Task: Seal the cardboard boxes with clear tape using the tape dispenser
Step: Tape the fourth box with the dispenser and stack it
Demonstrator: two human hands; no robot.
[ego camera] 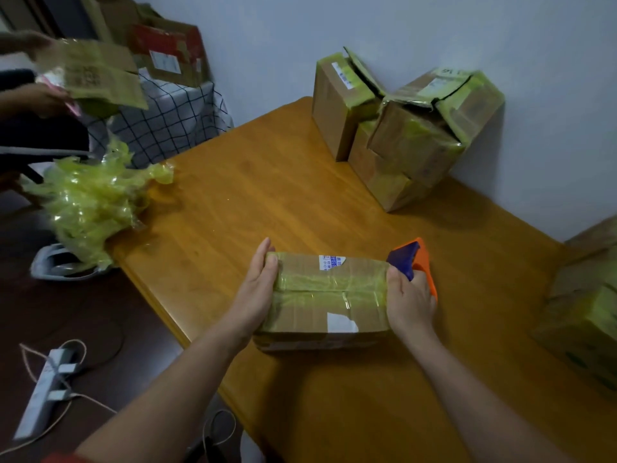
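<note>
Cardboard box [329,300] sits lower centre of frame on the wooden surface [267,182], its top already banded w/ yellowish-clear tape. Left hand [258,289] is flat against the box's left end, fingers [265,255] straight, bracing not gripping. Right hand [412,302] is at the right end, fingers wrapped round the orange-and-blue tape dispenser [415,262], which touches that end. Main risk: the brace is only a push, so a hard pull on the dispenser could skid or twist the box and lay the strip crooked or wrinkled. The box's near-left corner is close to the surface edge, so a slide that way might tip it off, prob toward the power strip [43,392] on the floor, lower left. Cutter not visible; the thumb is near the dispenser's front, so a nick is possible. Loose tape could also snag the crumpled tape wad [90,202] at mid left. Stacked boxes [407,128] upper right and another box [584,315] at right edge are well apart, no threat.
</note>
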